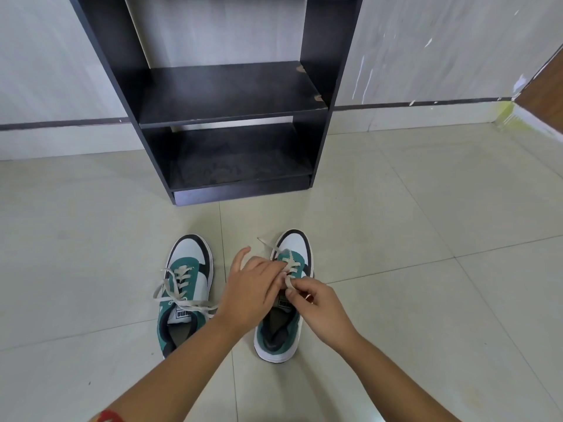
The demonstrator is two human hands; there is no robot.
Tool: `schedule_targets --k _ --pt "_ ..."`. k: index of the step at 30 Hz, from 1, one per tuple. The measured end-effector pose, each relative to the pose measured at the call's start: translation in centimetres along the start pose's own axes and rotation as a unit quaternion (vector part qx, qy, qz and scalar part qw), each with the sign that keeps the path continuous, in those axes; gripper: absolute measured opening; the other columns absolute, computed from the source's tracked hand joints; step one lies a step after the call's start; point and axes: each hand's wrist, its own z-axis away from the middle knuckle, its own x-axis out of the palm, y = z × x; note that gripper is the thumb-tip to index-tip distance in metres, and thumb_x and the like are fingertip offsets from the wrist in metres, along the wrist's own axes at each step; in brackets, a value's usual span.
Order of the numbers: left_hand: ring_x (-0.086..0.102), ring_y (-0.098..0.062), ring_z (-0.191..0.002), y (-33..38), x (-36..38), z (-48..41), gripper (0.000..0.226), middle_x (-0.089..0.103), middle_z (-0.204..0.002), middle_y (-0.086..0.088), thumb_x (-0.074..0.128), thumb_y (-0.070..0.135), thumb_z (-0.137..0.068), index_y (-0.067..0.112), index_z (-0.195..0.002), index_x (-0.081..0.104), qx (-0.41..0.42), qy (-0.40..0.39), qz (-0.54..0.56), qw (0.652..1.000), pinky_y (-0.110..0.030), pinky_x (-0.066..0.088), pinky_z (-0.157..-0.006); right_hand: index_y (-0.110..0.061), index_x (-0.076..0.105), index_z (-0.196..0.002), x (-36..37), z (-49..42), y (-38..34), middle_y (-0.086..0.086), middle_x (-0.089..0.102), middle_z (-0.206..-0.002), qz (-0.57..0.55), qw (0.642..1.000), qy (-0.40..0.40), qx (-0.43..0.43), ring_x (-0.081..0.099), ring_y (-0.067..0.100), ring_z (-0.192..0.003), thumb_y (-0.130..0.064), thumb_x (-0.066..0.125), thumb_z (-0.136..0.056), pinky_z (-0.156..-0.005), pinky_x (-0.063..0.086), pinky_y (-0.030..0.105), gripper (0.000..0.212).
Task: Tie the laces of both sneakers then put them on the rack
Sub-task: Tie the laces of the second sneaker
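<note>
Sneakers, a green, white and black low-top pair, stand side by side on the pale tiled floor (426,300), toes pointing at the rack. Largest item: dark, open-fronted wooden shoe rack (225,95) against the grey wall (45,71), two bare shelves in view, near the pair but not touching. Left sneaker (185,290): cream laces (182,303) loose, ends trailing across the tongue and out to both sides. Right sneaker (285,327): both hands over the upper eyelets. Cream lace (289,269) of the right sneaker runs up from the eyelets into the hands; one free end lies out past the toe on the left side. Left hand (253,287): fingers curled down over the lacing, little finger raised; grip on the lace hidden beneath the fingers, cannot tell. Right hand (316,309): thumb and forefinger pinched together on a lace strand. Red thread band (109,417) on left wrist, at the bottom edge.
</note>
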Motion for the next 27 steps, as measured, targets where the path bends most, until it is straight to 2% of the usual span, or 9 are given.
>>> schedule_targets --k 2,5,8,13,16,19,22,25,27 --pt "0.060 -0.014 -0.093 -0.1 -0.1 0.1 0.026 0.069 -0.093 0.007 0.038 0.030 -0.095 0.021 -0.098 0.061 0.030 0.002 0.011 0.999 -0.037 0.028 -0.107 0.000 0.061 -0.080 -0.1 0.1 0.2 0.018 0.058 -0.074 0.008 1.000 0.007 -0.003 0.043 0.006 -0.064 -0.018 0.051 -0.088 -0.061 0.036 0.024 0.023" --pt "0.055 -0.006 -0.102 0.7 -0.8 0.0 0.032 0.064 -0.107 0.010 0.032 0.034 -0.096 0.022 -0.112 0.057 -0.018 -0.011 0.190 0.982 -0.019 0.040 -0.092 -0.004 0.061 -0.075 -0.3 0.0 0.2 0.007 0.058 -0.066 0.031 0.999 0.004 0.001 0.043 0.006 -0.061 -0.021 0.049 -0.087 -0.061 0.036 0.025 0.024" --pt "0.051 -0.009 -0.080 1.1 -0.7 0.0 0.025 0.058 -0.086 0.009 0.028 0.036 -0.097 0.023 -0.096 0.049 -0.005 -0.061 0.210 0.976 -0.024 0.040 -0.072 -0.035 0.048 -0.055 -0.5 -0.3 0.1 -0.014 0.052 -0.056 0.124 0.992 -0.016 -0.015 0.042 0.009 -0.057 -0.018 0.048 -0.089 -0.055 0.030 0.020 0.038" --pt "0.054 -0.016 -0.085 0.1 -0.3 -0.1 0.017 0.063 -0.087 0.000 0.034 0.026 -0.096 0.019 -0.099 0.050 0.059 -0.013 0.096 0.994 -0.036 0.030 -0.106 -0.029 0.038 -0.060 -0.7 -0.3 -0.5 -0.007 0.042 -0.055 0.128 0.992 -0.002 -0.024 0.040 0.011 -0.058 -0.018 0.050 -0.086 -0.058 0.037 0.031 0.031" --pt "0.052 -0.017 -0.087 -0.2 0.1 -0.1 0.017 0.063 -0.089 -0.001 0.041 0.022 -0.092 0.019 -0.103 0.052 0.085 0.026 0.007 0.996 -0.041 0.033 -0.103 -0.022 0.052 -0.072 -0.3 -0.1 -0.2 -0.011 0.049 -0.063 0.140 0.990 0.008 -0.025 0.046 0.012 -0.067 -0.024 0.051 -0.086 -0.065 0.042 0.030 0.015" --pt "0.053 -0.019 -0.074 -0.2 -0.2 -0.5 0.022 0.061 -0.077 -0.001 0.041 0.020 -0.092 0.014 -0.087 0.061 0.054 0.039 0.005 0.998 -0.040 0.038 -0.101 -0.021 0.065 -0.085 0.0 0.2 0.2 -0.013 0.057 -0.071 0.140 0.990 0.024 -0.024 0.052 0.012 -0.073 -0.029 0.051 -0.087 -0.069 0.045 0.028 0.017" --pt "0.048 -0.018 -0.059 0.1 -0.6 -0.4 0.032 0.057 -0.059 0.001 0.040 0.024 -0.091 0.012 -0.067 0.057 -0.006 0.031 0.030 0.999 -0.034 0.038 -0.097 -0.024 0.062 -0.088 0.2 0.7 0.2 -0.010 0.061 -0.077 0.092 0.993 0.071 -0.003 0.057 0.009 -0.076 -0.027 0.060 -0.083 -0.070 0.046 0.021 0.006" --pt "0.040 -0.016 -0.045 0.1 -1.1 -0.4 0.037 0.044 -0.040 0.004 0.041 0.034 -0.082 0.015 -0.052 0.053 -0.116 0.004 0.058 0.992 -0.029 0.041 -0.080 -0.022 0.061 -0.077 0.5 1.2 0.4 -0.011 0.057 -0.080 0.127 0.986 0.102 -0.032 0.055 0.007 -0.083 -0.035 0.063 -0.079 -0.073 0.043 0.014 0.013" --pt "0.049 -0.014 -0.043 0.1 -1.7 -0.6 0.036 0.054 -0.040 0.004 0.047 0.033 -0.079 0.019 -0.049 0.060 -0.181 -0.038 0.155 0.970 -0.021 0.045 -0.063 -0.027 0.069 -0.099 0.9 1.3 0.6 -0.009 0.056 -0.093 0.154 0.983 0.100 -0.030 0.055 0.006 -0.093 -0.036 0.061 -0.080 -0.081 0.042 0.011 0.023"
